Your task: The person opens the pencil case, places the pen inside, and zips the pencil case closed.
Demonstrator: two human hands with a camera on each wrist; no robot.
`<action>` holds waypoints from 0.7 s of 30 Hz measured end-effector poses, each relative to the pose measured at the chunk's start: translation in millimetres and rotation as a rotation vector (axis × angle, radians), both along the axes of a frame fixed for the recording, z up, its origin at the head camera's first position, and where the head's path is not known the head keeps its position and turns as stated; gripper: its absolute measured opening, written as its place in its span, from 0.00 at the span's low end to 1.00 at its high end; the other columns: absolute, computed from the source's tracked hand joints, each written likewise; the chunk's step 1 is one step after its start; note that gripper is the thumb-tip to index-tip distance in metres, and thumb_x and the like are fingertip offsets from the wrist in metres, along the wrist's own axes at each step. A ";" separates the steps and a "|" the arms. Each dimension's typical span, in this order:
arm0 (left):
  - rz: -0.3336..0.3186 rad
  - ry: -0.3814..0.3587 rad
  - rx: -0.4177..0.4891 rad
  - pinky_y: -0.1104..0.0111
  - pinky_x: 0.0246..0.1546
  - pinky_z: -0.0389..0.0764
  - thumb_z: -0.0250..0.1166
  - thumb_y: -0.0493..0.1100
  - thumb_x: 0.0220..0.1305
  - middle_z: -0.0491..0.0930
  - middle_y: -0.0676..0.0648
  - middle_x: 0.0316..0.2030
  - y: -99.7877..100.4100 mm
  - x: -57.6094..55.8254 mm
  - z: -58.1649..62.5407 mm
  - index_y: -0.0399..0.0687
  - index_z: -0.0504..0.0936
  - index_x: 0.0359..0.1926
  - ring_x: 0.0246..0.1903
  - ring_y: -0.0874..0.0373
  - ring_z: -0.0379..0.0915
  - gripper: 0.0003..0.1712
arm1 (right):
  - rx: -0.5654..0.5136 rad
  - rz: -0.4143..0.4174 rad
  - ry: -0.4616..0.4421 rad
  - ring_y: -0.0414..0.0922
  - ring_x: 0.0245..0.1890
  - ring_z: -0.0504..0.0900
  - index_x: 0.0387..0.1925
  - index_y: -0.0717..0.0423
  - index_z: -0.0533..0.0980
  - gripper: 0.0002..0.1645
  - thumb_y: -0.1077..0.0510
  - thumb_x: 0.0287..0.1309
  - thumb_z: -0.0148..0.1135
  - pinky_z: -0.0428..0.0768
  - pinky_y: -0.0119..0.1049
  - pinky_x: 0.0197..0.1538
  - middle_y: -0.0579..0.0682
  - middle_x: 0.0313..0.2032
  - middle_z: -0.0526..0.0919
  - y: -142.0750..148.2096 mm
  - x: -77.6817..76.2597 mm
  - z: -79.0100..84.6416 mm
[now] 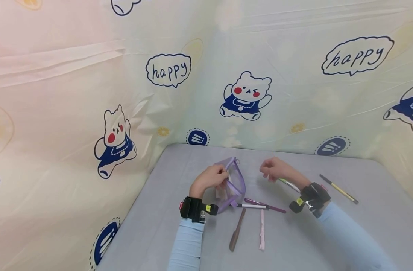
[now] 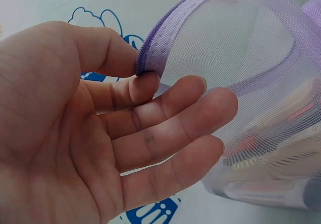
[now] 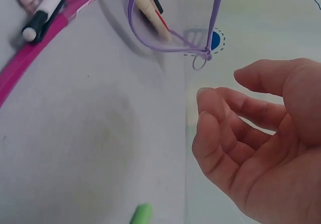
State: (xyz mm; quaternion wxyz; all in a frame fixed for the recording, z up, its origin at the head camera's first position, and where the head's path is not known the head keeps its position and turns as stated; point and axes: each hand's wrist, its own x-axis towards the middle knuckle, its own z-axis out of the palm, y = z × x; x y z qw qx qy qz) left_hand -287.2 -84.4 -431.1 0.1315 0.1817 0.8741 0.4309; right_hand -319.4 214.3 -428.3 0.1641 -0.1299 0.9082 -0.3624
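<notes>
My left hand point(image 1: 211, 177) pinches the zippered edge of a purple mesh pencil case point(image 2: 155, 58) between thumb and index finger, the other fingers loosely extended. Through the mesh, several pens and pencils show inside, blurred in the left wrist view. The pouch point(image 1: 241, 180) gapes, with a small ring at its far corner. To its right, my right hand point(image 1: 277, 169) hovers over the table with loosely curled fingers and nothing between them. Just below that hand lies a green pen point(image 1: 289, 184), its light green end point(image 3: 142, 214) showing at the bottom of the right wrist view.
In front of the pouch, a white pen with a black end point(image 1: 254, 206) crosses a magenta pen point(image 1: 275, 208). Nearer lie a brown pen point(image 1: 237, 230) and a pink pen point(image 1: 262, 230). A yellow and grey pen point(image 1: 338, 188) lies far right. A printed curtain point(image 1: 287, 94) hangs behind the table.
</notes>
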 end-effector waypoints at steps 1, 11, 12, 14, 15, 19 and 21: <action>0.000 -0.001 0.001 0.65 0.28 0.82 0.53 0.47 0.71 0.80 0.47 0.27 0.1 -0.3 -0.1 0.47 0.74 0.32 0.26 0.55 0.80 0.12 | 0.005 0.003 0.000 0.45 0.23 0.80 0.49 0.67 0.76 0.19 0.55 0.67 0.56 0.81 0.36 0.29 0.61 0.35 0.84 1.5 0.7 0.2; -0.006 0.001 -0.003 0.66 0.27 0.82 0.53 0.46 0.71 0.81 0.48 0.27 0.1 -1.5 -1.1 0.47 0.73 0.32 0.26 0.56 0.81 0.11 | 0.080 0.018 0.015 0.46 0.24 0.80 0.46 0.62 0.77 0.16 0.55 0.64 0.58 0.81 0.39 0.28 0.63 0.37 0.83 13.4 4.9 2.3; -0.006 0.002 -0.003 0.66 0.27 0.82 0.53 0.46 0.71 0.81 0.48 0.27 0.1 -1.6 -1.2 0.47 0.73 0.32 0.26 0.56 0.81 0.11 | 0.093 0.017 0.016 0.46 0.24 0.81 0.46 0.62 0.77 0.15 0.55 0.64 0.59 0.81 0.39 0.28 0.63 0.37 0.83 14.3 5.2 2.1; -0.006 0.004 0.000 0.65 0.28 0.81 0.53 0.46 0.71 0.80 0.47 0.27 0.2 -1.7 -1.3 0.47 0.73 0.32 0.26 0.56 0.80 0.11 | 0.121 0.021 0.026 0.47 0.27 0.81 0.46 0.61 0.77 0.15 0.55 0.64 0.60 0.81 0.39 0.30 0.61 0.38 0.83 16.5 5.8 2.0; -0.006 0.007 0.000 0.65 0.28 0.81 0.53 0.46 0.71 0.80 0.47 0.27 0.2 -1.8 -1.4 0.47 0.74 0.32 0.26 0.56 0.80 0.11 | 0.138 0.022 0.036 0.47 0.28 0.82 0.46 0.60 0.77 0.14 0.55 0.63 0.60 0.81 0.38 0.31 0.60 0.38 0.83 17.9 5.8 1.6; -0.006 0.010 0.001 0.65 0.28 0.81 0.53 0.46 0.70 0.80 0.47 0.27 -0.1 -2.1 -1.5 0.47 0.74 0.32 0.26 0.56 0.80 0.11 | 0.223 0.032 0.107 0.47 0.33 0.82 0.47 0.61 0.77 0.16 0.55 0.62 0.61 0.81 0.37 0.34 0.56 0.39 0.83 25.0 6.1 0.6; -0.004 0.008 -0.001 0.65 0.29 0.81 0.53 0.46 0.71 0.80 0.47 0.27 -0.4 -1.8 -1.3 0.47 0.73 0.32 0.27 0.55 0.80 0.11 | 0.266 0.028 0.139 0.48 0.35 0.82 0.48 0.63 0.76 0.17 0.56 0.61 0.61 0.81 0.38 0.36 0.58 0.40 0.83 28.9 6.9 -0.5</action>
